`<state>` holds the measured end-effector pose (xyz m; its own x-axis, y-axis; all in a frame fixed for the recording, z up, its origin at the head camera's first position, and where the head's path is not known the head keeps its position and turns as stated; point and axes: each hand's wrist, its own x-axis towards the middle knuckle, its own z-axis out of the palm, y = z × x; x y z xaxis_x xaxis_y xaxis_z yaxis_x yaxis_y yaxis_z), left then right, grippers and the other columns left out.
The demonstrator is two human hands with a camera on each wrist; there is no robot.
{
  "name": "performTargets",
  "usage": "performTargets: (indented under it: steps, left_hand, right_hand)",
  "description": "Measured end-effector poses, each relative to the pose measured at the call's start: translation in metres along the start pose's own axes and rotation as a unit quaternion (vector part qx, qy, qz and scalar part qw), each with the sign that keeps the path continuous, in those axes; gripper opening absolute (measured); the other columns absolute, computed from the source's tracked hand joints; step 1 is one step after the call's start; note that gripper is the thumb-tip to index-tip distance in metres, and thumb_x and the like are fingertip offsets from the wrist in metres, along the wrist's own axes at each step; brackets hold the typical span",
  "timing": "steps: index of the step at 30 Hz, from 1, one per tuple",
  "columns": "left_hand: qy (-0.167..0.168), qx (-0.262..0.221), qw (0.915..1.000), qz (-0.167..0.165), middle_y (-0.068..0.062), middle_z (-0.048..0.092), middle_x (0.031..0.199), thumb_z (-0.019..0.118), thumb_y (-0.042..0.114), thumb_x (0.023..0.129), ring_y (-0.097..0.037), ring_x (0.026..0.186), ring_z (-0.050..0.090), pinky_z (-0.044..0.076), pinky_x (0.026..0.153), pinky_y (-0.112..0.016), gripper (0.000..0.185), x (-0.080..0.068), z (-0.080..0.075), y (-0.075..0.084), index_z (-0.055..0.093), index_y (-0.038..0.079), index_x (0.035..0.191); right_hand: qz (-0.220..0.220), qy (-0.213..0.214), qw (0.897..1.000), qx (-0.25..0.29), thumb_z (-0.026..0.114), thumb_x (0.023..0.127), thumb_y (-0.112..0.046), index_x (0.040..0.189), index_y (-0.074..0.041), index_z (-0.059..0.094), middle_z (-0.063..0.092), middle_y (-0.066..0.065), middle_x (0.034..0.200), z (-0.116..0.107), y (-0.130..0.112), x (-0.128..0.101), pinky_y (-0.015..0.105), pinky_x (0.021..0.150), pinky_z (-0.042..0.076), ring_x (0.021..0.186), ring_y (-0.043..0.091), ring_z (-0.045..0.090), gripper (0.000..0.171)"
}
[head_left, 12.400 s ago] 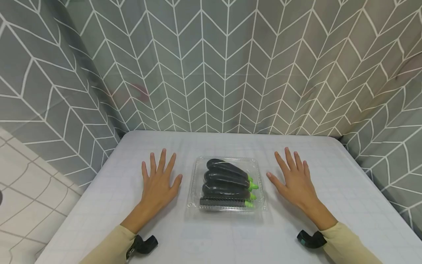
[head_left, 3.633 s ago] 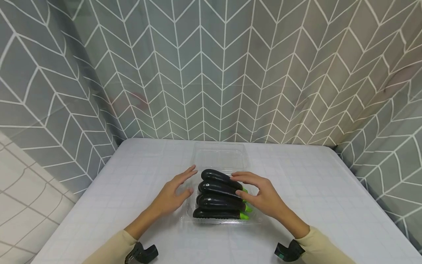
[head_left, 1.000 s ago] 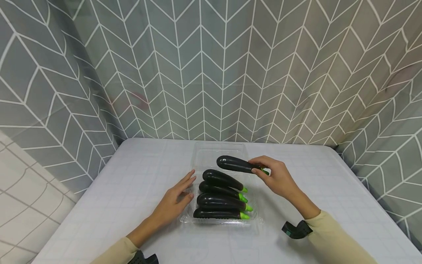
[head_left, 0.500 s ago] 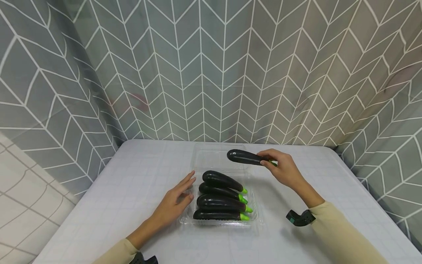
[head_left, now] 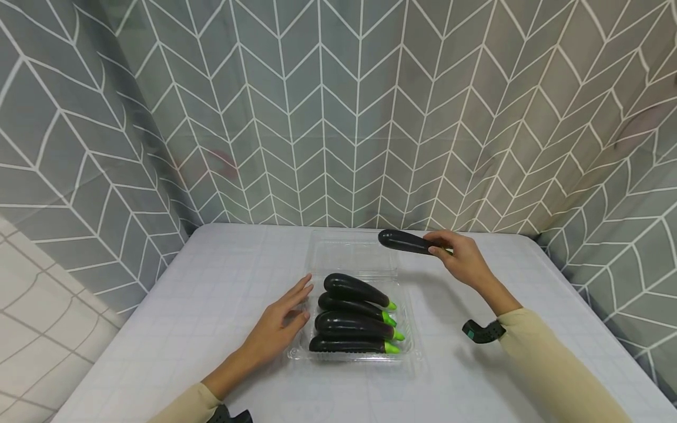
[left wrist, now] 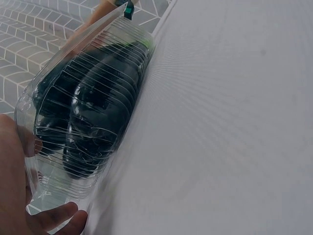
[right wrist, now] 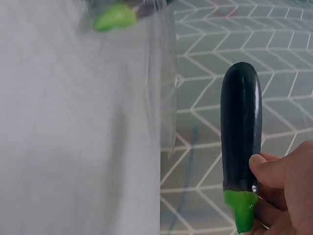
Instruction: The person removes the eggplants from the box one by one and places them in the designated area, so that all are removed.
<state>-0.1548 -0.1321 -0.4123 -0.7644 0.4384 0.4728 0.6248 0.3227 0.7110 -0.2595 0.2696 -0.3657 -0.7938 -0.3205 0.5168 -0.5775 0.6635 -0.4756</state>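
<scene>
My right hand [head_left: 459, 257] pinches a dark eggplant [head_left: 404, 241] near its green stem end and holds it raised over the table, right of the open lid. In the right wrist view the eggplant [right wrist: 240, 129] hangs between thumb and fingers, green cap downward in that view. A clear plastic clamshell box [head_left: 408, 329] lies at the middle with several eggplants [head_left: 349, 323] side by side, green stems to the right. My left hand [head_left: 277, 326] rests at the box's left side with fingers extended. The left wrist view shows its fingers at the ribbed clear wall [left wrist: 90, 112].
The clear lid [head_left: 351, 252] is folded back flat behind the box. A white cloth covers the table [head_left: 201, 305]. Grey chevron-patterned curtains [head_left: 338, 117] hang along the back and sides. White tile [head_left: 47, 317] shows at the left. Each wrist wears a black camera mount [head_left: 483, 332].
The box's lid was shut earlier and is now folded back. My right hand has lifted one eggplant out and carried it back and right. The left hand moved in to the box's left side.
</scene>
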Motion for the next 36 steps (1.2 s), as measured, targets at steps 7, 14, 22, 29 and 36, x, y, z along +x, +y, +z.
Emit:
performTargets:
  steps: [7, 14, 22, 29, 36]
  left_hand:
    - [-0.001, 0.002, 1.0, 0.006, -0.012, 0.027, 0.149, 0.056, -0.003, 0.09, -0.037, 0.127, 0.038, 0.05, 0.086, -0.047, 0.049, 0.001, 0.0, -0.001, 0.041, -0.004, 0.137]
    - [-0.002, 0.007, 1.0, 0.004, -0.012, 0.027, 0.149, 0.055, -0.003, 0.09, -0.037, 0.125, 0.04, 0.05, 0.086, -0.046, 0.049, 0.0, 0.0, 0.0, 0.041, -0.004, 0.138]
    - [-0.002, 0.013, 0.9999, 0.009, -0.015, 0.028, 0.149, 0.056, -0.002, 0.091, -0.038, 0.124, 0.042, 0.052, 0.085, -0.04, 0.05, 0.001, -0.001, -0.002, 0.041, -0.004, 0.138]
    - [-0.004, 0.011, 0.9999, 0.002, -0.013, 0.027, 0.149, 0.056, 0.0, 0.092, -0.037, 0.127, 0.037, 0.051, 0.086, -0.037, 0.05, 0.0, 0.0, -0.009, 0.04, -0.002, 0.139]
    - [-0.002, 0.021, 0.9993, 0.03, -0.015, 0.028, 0.149, 0.056, -0.002, 0.09, -0.037, 0.127, 0.038, 0.053, 0.083, -0.032, 0.053, -0.001, 0.0, -0.016, 0.04, 0.0, 0.14]
  right_hand:
    - [0.022, -0.004, 1.0, -0.011, 0.062, 0.088, -0.001, 0.111, -0.004, 0.065, 0.065, 0.01, 0.108, -0.004, 0.021, 0.005, 0.043, 0.077, 0.052, 0.095, 0.028, 0.062, 0.023]
    - [0.03, -0.004, 0.999, -0.034, 0.061, 0.088, 0.001, 0.11, -0.005, 0.064, 0.065, 0.01, 0.105, -0.006, 0.039, 0.009, 0.043, 0.076, 0.049, 0.092, 0.029, 0.061, 0.024]
    - [0.06, -0.014, 0.997, -0.054, 0.059, 0.088, 0.002, 0.11, -0.006, 0.063, 0.065, 0.012, 0.105, -0.009, 0.059, 0.009, 0.043, 0.076, 0.047, 0.091, 0.027, 0.058, 0.024]
    - [0.091, -0.025, 0.994, -0.049, 0.057, 0.089, 0.003, 0.111, -0.004, 0.061, 0.064, 0.014, 0.104, -0.009, 0.072, 0.008, 0.044, 0.077, 0.048, 0.093, 0.029, 0.058, 0.023]
    - [0.097, -0.028, 0.994, -0.046, 0.055, 0.087, 0.007, 0.109, -0.001, 0.061, 0.063, 0.017, 0.103, -0.006, 0.085, 0.007, 0.044, 0.077, 0.048, 0.093, 0.032, 0.058, 0.024]
